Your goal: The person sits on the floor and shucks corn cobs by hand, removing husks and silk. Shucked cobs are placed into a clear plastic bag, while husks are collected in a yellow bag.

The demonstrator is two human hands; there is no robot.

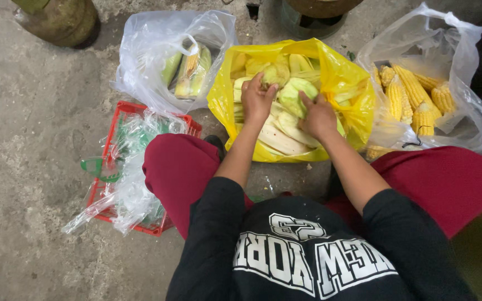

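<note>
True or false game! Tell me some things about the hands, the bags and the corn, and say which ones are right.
1. Both hands, left hand and right hand, reach into the yellow bag. True.
2. The yellow bag holds peeled yellow cobs. False: it holds pale green husks.
3. The peeled corn cobs lie in a clear bag. True.
4. The red basket is on the person's right. False: it is on their left.

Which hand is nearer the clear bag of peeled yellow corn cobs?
Right. The right hand is in the yellow bag, beside the clear bag of cobs; the left hand is farther away.
</note>
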